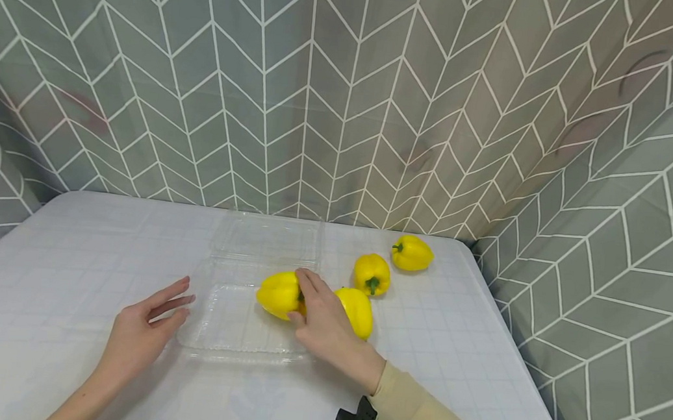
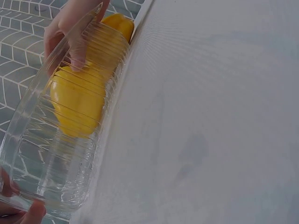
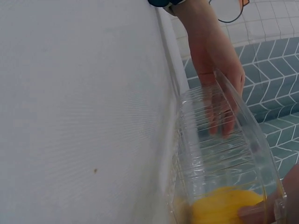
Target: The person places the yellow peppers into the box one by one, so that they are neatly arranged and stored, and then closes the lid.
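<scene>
A clear plastic clamshell container (image 1: 229,319) lies on the table with its lid (image 1: 267,238) folded back. Inside its base, toward the right, is a yellow bell pepper (image 1: 278,294). My right hand (image 1: 334,324) reaches over the container's right side and holds this pepper by its stem end; the left wrist view shows the pepper (image 2: 77,102) through the ribbed wall, fingers on its top. At the container's left edge is my left hand (image 1: 143,326), fingers extended, thumb apart, fingertips right at the rim. The right wrist view shows those fingers (image 3: 226,123) behind the clear wall.
Just right of the container, partly behind my right hand, lies another yellow pepper (image 1: 357,312). Two more yellow peppers, one nearer (image 1: 372,271) and one farther (image 1: 412,253), lie toward the table's back right corner. A patterned curtain (image 1: 332,105) borders the white table (image 1: 447,387).
</scene>
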### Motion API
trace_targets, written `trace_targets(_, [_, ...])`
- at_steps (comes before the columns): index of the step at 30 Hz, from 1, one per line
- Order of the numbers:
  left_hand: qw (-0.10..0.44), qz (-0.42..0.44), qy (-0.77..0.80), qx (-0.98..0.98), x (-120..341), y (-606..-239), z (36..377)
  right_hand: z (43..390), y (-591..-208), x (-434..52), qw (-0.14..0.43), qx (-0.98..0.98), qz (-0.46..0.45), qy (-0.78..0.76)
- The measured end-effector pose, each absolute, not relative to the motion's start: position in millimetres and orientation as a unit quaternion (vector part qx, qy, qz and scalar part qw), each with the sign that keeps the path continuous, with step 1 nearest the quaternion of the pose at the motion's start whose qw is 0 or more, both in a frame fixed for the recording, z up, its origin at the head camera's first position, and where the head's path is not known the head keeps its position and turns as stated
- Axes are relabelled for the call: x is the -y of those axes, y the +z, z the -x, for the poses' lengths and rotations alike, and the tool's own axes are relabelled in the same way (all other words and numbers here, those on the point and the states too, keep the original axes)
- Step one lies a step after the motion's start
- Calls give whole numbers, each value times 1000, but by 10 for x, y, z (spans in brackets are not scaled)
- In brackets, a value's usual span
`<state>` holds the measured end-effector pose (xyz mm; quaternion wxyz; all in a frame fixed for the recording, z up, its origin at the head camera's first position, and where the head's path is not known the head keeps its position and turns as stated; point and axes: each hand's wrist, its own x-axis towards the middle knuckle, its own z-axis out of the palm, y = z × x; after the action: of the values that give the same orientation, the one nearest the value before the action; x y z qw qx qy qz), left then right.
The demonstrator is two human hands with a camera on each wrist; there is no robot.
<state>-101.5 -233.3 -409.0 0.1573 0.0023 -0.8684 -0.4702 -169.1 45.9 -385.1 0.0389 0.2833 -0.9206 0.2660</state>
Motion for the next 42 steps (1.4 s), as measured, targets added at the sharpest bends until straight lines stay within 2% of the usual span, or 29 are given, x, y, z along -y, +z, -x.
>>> trace_targets(21, [163,2,-470,867,2329,-4093,1026,1727,-3812,-462,22,910,-265,319])
trace_targets(42, [150,-5,-475,867,2341,-4091,1022,1726,-3737,-527,33,883,-241,402])
